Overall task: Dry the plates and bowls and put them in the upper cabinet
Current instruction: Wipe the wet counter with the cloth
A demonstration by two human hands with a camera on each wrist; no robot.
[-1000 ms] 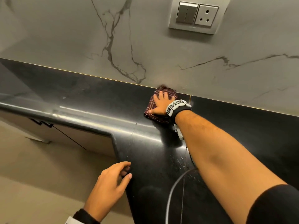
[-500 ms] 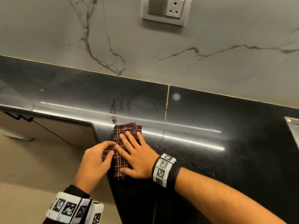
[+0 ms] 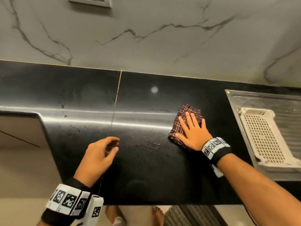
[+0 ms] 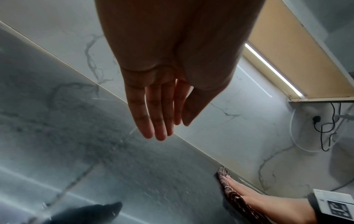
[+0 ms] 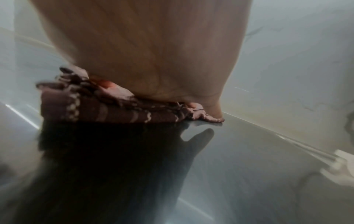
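Observation:
A folded maroon checked cloth [image 3: 179, 123] lies flat on the black counter [image 3: 138, 168]. My right hand [image 3: 192, 129] presses on it with straight, spread fingers; the same cloth [image 5: 99, 109] shows under the palm in the right wrist view. My left hand [image 3: 101, 154] hovers over the counter near its front left corner, fingers relaxed and holding nothing; the left wrist view shows its fingers [image 4: 157, 115] nearly straight. The cloth [image 4: 235, 198] and right hand appear low right there. No plates or bowls are in view.
A white perforated drying rack [image 3: 263, 137] sits on the steel drainboard [image 3: 260, 98] at the right. The marble wall [image 3: 146, 38] runs behind the counter, with a switch plate [image 3: 91, 2] at the top. The counter steps back at the left corner [image 3: 42, 121]. Water droplets [image 3: 146, 142] speckle the middle.
My right hand has slid the cloth from the back wall to the front left corner, then far right toward the drainboard. My left hand has come off the cloth and hovers free.

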